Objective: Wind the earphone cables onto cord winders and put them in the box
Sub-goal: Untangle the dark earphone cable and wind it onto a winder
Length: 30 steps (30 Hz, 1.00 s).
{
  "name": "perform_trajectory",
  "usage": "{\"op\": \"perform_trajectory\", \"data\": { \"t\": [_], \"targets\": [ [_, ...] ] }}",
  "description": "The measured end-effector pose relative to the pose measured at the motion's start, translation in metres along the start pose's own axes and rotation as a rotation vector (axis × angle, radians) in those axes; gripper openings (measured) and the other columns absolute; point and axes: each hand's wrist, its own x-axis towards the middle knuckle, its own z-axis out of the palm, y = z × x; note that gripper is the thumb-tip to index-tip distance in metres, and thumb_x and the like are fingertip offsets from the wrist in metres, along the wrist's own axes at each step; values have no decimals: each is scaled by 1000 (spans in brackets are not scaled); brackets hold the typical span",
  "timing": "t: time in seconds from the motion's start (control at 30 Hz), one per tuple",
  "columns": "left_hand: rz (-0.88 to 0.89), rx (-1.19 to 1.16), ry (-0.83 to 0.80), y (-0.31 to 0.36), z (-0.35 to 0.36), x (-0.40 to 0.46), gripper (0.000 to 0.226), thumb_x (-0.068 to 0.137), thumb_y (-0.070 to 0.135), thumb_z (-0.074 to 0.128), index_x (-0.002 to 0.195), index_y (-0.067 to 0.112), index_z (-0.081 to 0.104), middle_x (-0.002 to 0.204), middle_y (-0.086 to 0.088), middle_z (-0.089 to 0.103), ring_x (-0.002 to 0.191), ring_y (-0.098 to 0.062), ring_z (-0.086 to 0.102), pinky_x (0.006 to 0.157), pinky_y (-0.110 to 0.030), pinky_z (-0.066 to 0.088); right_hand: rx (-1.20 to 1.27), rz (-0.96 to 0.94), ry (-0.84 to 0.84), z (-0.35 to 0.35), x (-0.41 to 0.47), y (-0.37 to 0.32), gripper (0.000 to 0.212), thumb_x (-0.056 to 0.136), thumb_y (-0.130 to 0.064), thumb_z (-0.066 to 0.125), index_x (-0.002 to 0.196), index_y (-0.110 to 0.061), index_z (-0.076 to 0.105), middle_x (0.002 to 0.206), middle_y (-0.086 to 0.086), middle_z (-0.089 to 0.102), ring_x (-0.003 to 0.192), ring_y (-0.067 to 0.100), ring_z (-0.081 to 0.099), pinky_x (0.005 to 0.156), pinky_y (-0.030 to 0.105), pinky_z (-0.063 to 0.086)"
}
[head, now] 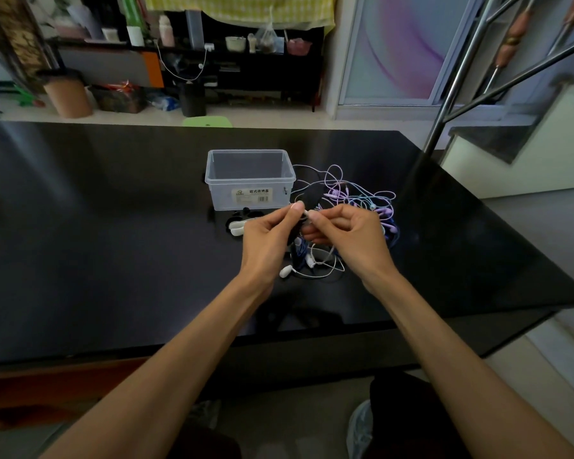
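A dark cord winder (307, 207) is gripped between the thumb and curled fingers of the left hand (272, 238), raised above the black table (113, 226), while a small white cable end (307, 213) is pinched between the thumb and forefinger of the right hand (348, 236), the two hands being brought together just in front of the clear plastic box (250, 180). A tangle of purple, blue and white earphone cables (362, 200) is spread on the table behind and beneath the hands, just right of the box, and white cord winders (237, 226) are seen lying just left of the left hand.
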Motion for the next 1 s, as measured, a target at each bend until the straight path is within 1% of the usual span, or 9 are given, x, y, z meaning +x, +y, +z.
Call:
{"op": "perform_trajectory", "data": {
  "t": [0.1, 0.2, 0.33, 0.47, 0.67, 0.77, 0.87, 0.93, 1.0],
  "targets": [
    [12, 9, 25, 0, -4, 5, 13, 86, 14, 66, 97, 12, 73, 81, 8, 73, 84, -3, 67, 81, -19, 53, -23, 15, -30, -2, -4, 3, 10, 89, -8, 62, 86, 1, 65, 70, 8, 70, 58, 10, 68, 63, 21, 57],
    [8, 90, -36, 1, -9, 8, 11, 88, 20, 64, 86, 16, 73, 72, 11, 72, 73, 3, 64, 71, -12, 49, -35, -24, -8, -1, -7, 4, 10, 89, -7, 61, 88, 3, 65, 70, 9, 70, 61, 13, 68, 66, 25, 58],
    [-119, 23, -62, 4, -13, 12, 14, 91, 24, 60, 94, 16, 71, 89, 0, 72, 86, -11, 66, 84, -27, 50, -30, -19, 0, -1, -3, 2, 9, 88, -8, 62, 90, 0, 65, 76, 9, 71, 64, 12, 69, 66, 21, 57],
    [-272, -35, -207, 13, -23, 14, 20, 94, 21, 52, 106, 15, 67, 97, 0, 72, 86, -8, 68, 71, -17, 54, 6, 33, -12, -4, 0, 0, 8, 89, -7, 61, 91, 0, 65, 76, 9, 70, 62, 9, 69, 64, 17, 56],
    [-198, 58, -254, 12, -21, 11, 32, 90, 1, 57, 122, 6, 59, 108, -8, 68, 89, -9, 66, 84, -23, 53, -75, 0, -16, -9, 0, -5, 6, 89, -6, 61, 85, -5, 65, 72, 6, 70, 58, 6, 67, 60, 13, 53],
    [-147, 119, -244, 10, -15, 10, 31, 91, -1, 55, 121, 3, 59, 110, -13, 67, 89, -13, 65, 89, -29, 51, -344, -162, 35, -11, -2, -5, 5, 89, -10, 63, 86, -6, 66, 72, 1, 69, 61, 5, 67, 62, 15, 53],
    [-104, 159, -237, 7, -10, 9, 31, 92, -3, 53, 122, -1, 58, 110, -14, 67, 83, -8, 66, 87, -24, 52, -593, -328, 65, -13, -4, -1, 7, 88, -18, 65, 88, -11, 67, 75, -2, 71, 68, 6, 68, 69, 24, 57],
    [-67, 188, -226, 6, -9, 8, 32, 92, -4, 51, 123, -3, 57, 111, -15, 67, 83, -7, 65, 85, -21, 52, -566, -307, 75, -12, -3, -1, 7, 87, -18, 66, 87, -11, 67, 74, 1, 71, 67, 8, 69, 67, 23, 56],
    [-19, 199, -206, 7, -9, 9, 33, 92, -5, 51, 124, -3, 57, 112, -14, 66, 83, -3, 65, 81, -15, 52, -363, -128, 59, -12, -1, -7, 9, 88, -16, 65, 89, -7, 66, 73, 6, 71, 62, 10, 68, 62, 18, 55]
  ]
}}
